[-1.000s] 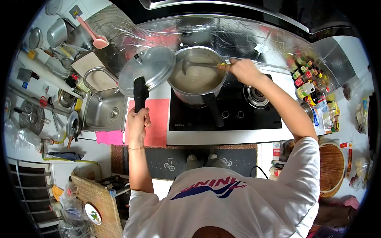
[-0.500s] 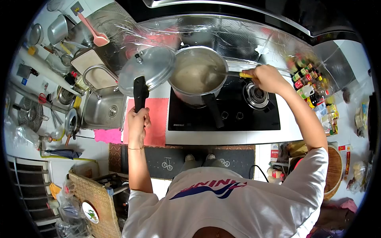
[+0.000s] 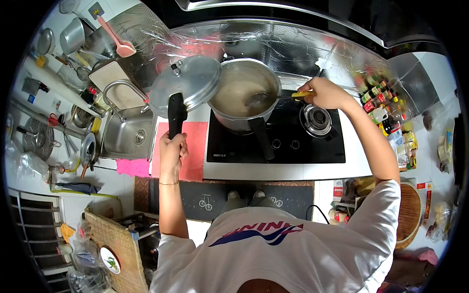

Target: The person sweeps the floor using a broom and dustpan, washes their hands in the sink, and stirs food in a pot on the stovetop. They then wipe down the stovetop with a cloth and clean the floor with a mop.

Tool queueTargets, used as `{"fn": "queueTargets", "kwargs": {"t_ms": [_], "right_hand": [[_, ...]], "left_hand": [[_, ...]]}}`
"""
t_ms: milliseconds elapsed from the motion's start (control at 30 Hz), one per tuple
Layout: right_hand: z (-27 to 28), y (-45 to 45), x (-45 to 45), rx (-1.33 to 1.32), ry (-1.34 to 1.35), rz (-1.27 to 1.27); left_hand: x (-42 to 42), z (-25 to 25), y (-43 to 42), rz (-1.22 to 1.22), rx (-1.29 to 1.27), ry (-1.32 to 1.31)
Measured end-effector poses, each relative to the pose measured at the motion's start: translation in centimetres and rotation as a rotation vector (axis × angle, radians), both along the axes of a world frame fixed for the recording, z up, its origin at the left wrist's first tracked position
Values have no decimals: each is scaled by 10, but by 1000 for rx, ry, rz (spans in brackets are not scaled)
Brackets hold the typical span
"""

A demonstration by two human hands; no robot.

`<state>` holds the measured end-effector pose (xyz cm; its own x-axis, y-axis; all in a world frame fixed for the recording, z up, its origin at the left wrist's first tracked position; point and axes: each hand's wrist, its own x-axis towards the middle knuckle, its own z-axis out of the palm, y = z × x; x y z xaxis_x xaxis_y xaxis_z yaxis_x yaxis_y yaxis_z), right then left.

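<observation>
My left hand (image 3: 173, 146) is closed around the black handle of a metal pressure cooker lid (image 3: 198, 80). The lid is held tilted, left of the pressure cooker pot (image 3: 234, 122), its edge by the pot's rim. Cloudy pale liquid fills part of the pot, which stands on the left side of the black gas stove (image 3: 303, 151). My right hand (image 3: 325, 93) grips the yellow handle of a ladle (image 3: 258, 99). The ladle's dark head is in the liquid, near the right side of the pot, partly submerged.
Left of the stove is a steel sink (image 3: 117, 141) with a curved faucet (image 3: 113, 95). A red mat (image 3: 195, 161) lies between them. The right burner (image 3: 316, 119) is beside the pot, and several sauce bottles (image 3: 376, 97) stand farther right. A range hood (image 3: 293, 14) hangs overhead.
The ladle's head has shifted within the liquid, and my right hand has moved slightly up and left. The lid in my left hand has moved a little to the right.
</observation>
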<state>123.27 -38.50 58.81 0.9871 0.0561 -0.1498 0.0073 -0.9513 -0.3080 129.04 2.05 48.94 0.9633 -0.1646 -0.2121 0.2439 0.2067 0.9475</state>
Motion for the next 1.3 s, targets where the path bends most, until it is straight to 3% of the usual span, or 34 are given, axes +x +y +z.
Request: {"fn": "queueTargets", "kwargs": {"t_ms": [67, 267, 367, 500, 667, 733, 800, 867, 933, 1000, 1067, 1167, 1300], "right_hand": [[-8, -5, 6, 129, -53, 13], [-68, 7, 38, 115, -228, 18], [-76, 10, 42, -122, -129, -79], [-48, 14, 29, -192, -29, -47], [-5, 17, 24, -208, 66, 52], [11, 22, 30, -138, 270, 151], [-11, 10, 44, -38, 376, 99], [-23, 9, 49, 202, 343, 207], [-40, 23, 42, 159, 34, 357], [-64, 40, 32, 87, -33, 197], [-71, 58, 21, -137, -41, 122], [-89, 48, 28, -218, -57, 92], [-64, 18, 25, -227, -21, 49]], "left_hand": [[-1, 0, -1, 2, 0, 3], [-2, 2, -4, 11, 5, -1], [-3, 3, -5, -16, 24, -8], [-6, 5, -9, -12, 32, -18], [-4, 3, -12, -15, 28, -27], [-5, 5, -13, -21, 47, -30], [-4, 5, -14, -25, 41, -31], [-3, 4, -16, -28, 32, -32], [-2, 4, -17, -25, 25, -36], [-1, 6, -19, -24, 35, -37], [-1, 7, -21, -27, 51, -34], [2, 8, -24, -39, 51, -39], [3, 6, -25, -67, 30, -44]]}}
